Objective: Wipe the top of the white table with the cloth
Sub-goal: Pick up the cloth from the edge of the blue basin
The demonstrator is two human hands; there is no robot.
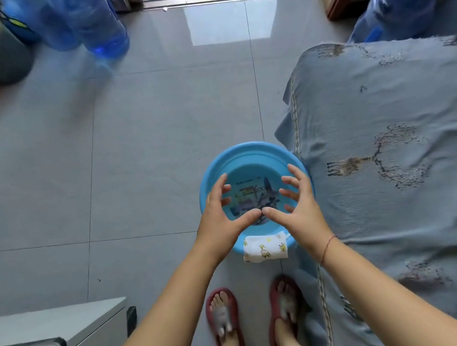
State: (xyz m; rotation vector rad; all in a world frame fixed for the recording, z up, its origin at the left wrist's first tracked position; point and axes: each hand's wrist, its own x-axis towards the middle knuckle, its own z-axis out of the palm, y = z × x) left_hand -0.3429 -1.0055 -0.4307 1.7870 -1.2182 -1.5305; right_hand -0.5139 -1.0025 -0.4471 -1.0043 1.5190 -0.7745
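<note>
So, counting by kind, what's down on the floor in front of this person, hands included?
Blue basin: 1
Cloth: 1
Red slippers: 2
Hands: 2, left hand and right hand
Total: 6

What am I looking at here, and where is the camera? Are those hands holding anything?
There is no machine here: a person does the job, and one camera worn on the head looks down at the arms and feet. The left hand and right hand hover with spread fingers over a blue basin on the tiled floor. Their thumb tips almost meet, and neither has a grip on anything. A small white cloth with yellow prints hangs over the basin's near rim. The white table to be wiped seems to be the surface at the lower left. On the right is furniture under a blue patterned cover. Big blue water bottles stand at the far left.
</note>
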